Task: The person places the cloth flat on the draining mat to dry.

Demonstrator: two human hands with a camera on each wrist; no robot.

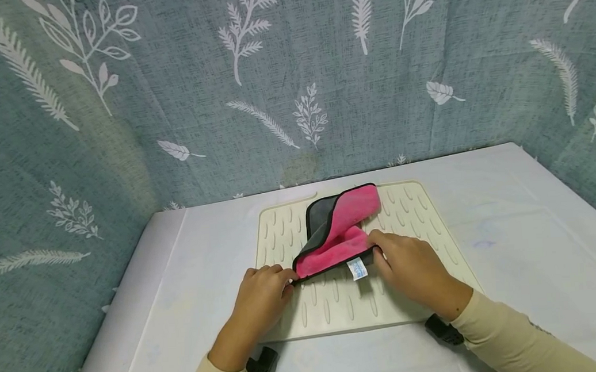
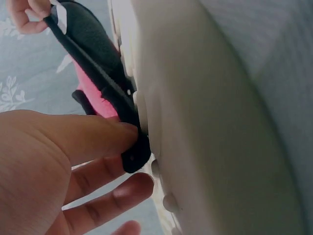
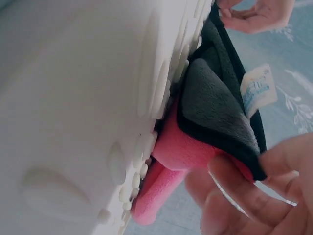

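Observation:
A cloth (image 1: 343,241), pink on one face and grey on the other with black edging, lies partly folded over a cream ridged mat (image 1: 333,316). My left hand (image 1: 265,296) pinches its near left corner low over the mat; in the left wrist view the thumb (image 2: 105,139) presses on the black edging. My right hand (image 1: 412,264) pinches the near right corner and holds it raised, as the right wrist view shows with the grey side (image 3: 210,105) of the cloth. Between both hands a white tag (image 1: 357,268) with blue print hangs from the near edge.
The mat lies on a table covered with a white cloth (image 1: 182,309). Behind and to the sides hangs a grey-green curtain (image 1: 193,101) with white leaf patterns. Dark wrist devices (image 1: 261,363) sit under both wrists.

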